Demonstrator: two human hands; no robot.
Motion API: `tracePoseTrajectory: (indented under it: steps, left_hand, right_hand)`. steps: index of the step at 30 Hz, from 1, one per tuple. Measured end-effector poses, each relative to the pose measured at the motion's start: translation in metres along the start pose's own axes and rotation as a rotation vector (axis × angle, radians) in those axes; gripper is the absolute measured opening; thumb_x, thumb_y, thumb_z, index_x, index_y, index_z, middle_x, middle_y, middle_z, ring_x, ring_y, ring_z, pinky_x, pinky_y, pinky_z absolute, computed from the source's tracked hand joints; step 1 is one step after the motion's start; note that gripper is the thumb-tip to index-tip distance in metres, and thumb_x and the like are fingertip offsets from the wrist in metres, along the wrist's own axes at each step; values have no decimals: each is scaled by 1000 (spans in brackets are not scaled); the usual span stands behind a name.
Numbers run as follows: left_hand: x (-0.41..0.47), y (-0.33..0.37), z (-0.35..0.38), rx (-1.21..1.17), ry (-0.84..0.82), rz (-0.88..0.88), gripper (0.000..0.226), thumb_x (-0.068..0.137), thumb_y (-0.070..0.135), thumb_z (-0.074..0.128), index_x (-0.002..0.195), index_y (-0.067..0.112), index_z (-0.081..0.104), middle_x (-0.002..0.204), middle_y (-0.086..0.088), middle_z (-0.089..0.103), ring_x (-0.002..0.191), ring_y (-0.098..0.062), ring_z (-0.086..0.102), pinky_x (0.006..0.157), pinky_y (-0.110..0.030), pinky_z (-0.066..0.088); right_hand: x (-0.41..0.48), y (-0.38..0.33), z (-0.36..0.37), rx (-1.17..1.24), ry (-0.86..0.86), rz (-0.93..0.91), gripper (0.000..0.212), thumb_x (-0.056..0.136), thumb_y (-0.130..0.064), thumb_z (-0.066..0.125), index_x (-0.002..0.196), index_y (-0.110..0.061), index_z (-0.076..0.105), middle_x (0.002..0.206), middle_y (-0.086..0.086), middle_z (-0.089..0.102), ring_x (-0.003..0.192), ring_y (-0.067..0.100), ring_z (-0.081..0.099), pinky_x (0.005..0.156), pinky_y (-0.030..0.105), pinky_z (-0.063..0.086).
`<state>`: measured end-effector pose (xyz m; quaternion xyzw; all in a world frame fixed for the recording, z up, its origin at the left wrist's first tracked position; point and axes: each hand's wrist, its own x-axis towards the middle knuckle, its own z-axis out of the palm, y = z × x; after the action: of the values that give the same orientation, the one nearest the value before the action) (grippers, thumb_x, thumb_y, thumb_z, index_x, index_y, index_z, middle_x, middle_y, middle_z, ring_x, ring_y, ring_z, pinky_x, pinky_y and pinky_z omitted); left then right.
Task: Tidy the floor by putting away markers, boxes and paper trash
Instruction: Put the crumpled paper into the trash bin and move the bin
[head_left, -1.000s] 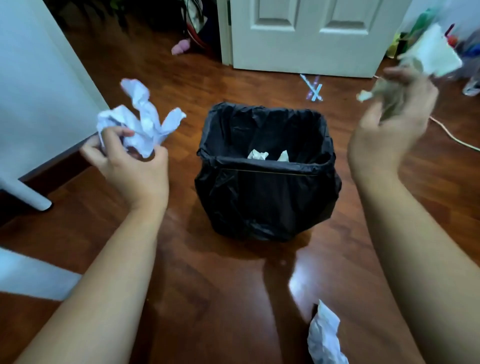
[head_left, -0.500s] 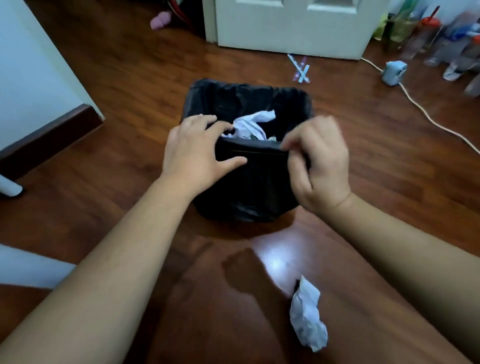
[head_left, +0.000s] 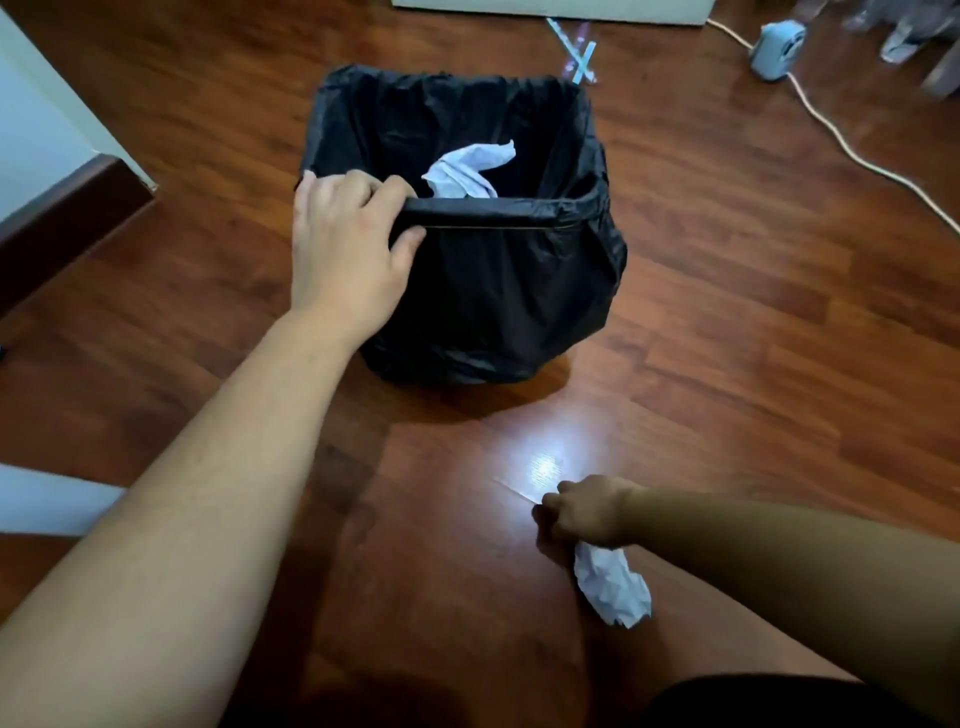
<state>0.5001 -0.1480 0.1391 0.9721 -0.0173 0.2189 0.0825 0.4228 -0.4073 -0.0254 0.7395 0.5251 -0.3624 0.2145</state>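
Observation:
A square trash bin lined with a black bag (head_left: 498, 291) stands on the wooden floor ahead of me. Crumpled white paper (head_left: 467, 171) lies inside it. My left hand (head_left: 343, 244) grips the near left corner of the bin's rim. Low on the floor at the right, my right hand (head_left: 587, 512) is closed on a crumpled white paper ball (head_left: 613, 582), which hangs out below the fist.
Two crossed light-blue markers (head_left: 574, 52) lie on the floor behind the bin. A small pale-blue device (head_left: 776, 49) with a white cable (head_left: 852, 156) sits at the far right. A white wall with a dark baseboard (head_left: 67, 218) runs along the left.
Both hands dropped their crumpled papers into the bin and took its rim. Since then my right hand left the rim, came down to the floor and closed on the paper ball.

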Motion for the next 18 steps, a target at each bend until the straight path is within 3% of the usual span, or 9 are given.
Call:
tracePoseTrajectory:
  steps: [4,7,9,11,15,17,18]
  left_hand:
    - [1,0,-1,7,-8,-2,29,89,31,56,113,16,59,104,-12,58,110,-35,49,114,-47,17]
    - [1,1,-3,-7,-18,-2,29,89,30,58,113,15,60,103,-13,58,109,-36,50,113,-48,17]
    - [1,0,-2,5,-12,8,28,88,28,59,112,15,61,101,-12,58,106,-36,51,112,-49,20]
    - [2,-3,1,-3,-15,6,27,86,25,60,110,15,62,100,-12,59,104,-36,51,110,-47,21]
    - [3,-3,3,-76,-22,-42,29,79,21,62,107,12,65,102,-14,62,102,-35,55,106,-44,30]
    - [2,0,0,-45,-26,-11,25,81,23,61,103,14,65,92,-10,62,95,-35,56,104,-51,31]
    - [2,1,-2,-42,-29,-8,23,82,22,62,103,15,65,90,-8,62,95,-34,56,104,-52,30]
  right_hand:
    - [3,4,-15,202,-18,100,28,91,-8,49,116,-2,59,111,16,57,101,35,55,66,34,36]
    - [-16,19,-63,530,-169,137,21,81,-1,61,102,-1,65,79,9,59,71,23,60,61,29,44]
    - [-50,32,-122,769,-92,36,16,79,6,64,89,-7,63,80,9,61,49,5,59,50,23,51]
    - [-100,44,-188,952,258,-51,19,80,8,63,81,-10,60,72,-1,63,44,-3,57,45,18,50]
    - [-175,64,-260,1148,1286,-23,17,76,-2,69,72,-16,59,59,-4,63,46,8,57,42,21,48]
    - [-173,77,-263,1084,1722,203,21,77,-7,68,68,-21,57,62,-6,60,51,8,57,46,23,48]
    - [-165,84,-259,955,1843,380,17,75,-8,65,69,-23,58,65,-9,59,55,5,57,52,22,47]
